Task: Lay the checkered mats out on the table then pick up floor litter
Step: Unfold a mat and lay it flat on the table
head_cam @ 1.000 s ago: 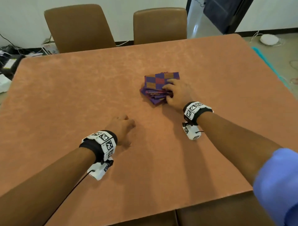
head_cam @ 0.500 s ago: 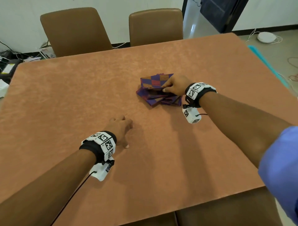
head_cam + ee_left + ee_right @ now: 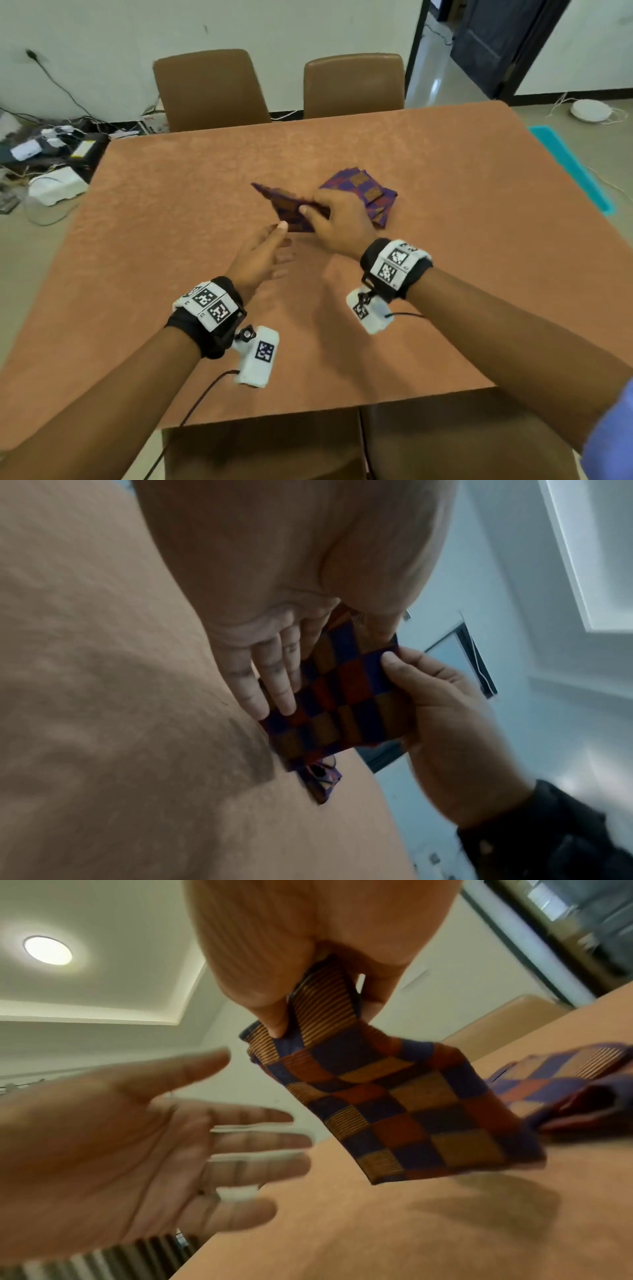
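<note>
Right hand (image 3: 337, 219) pinches one mat (image 3: 286, 209) mid-frame above the tabletop (image 3: 171, 212); left hand (image 3: 262, 255) spread, possibly touching it. Stack (image 3: 368, 195) behind.

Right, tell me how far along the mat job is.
Done: no mat lies flat on the table yet. In hand: the right hand pinches one mat clear of the pile, and the open left hand reaches for it. Left: spreading every mat, then the floor litter, which none of the views shows.
</note>
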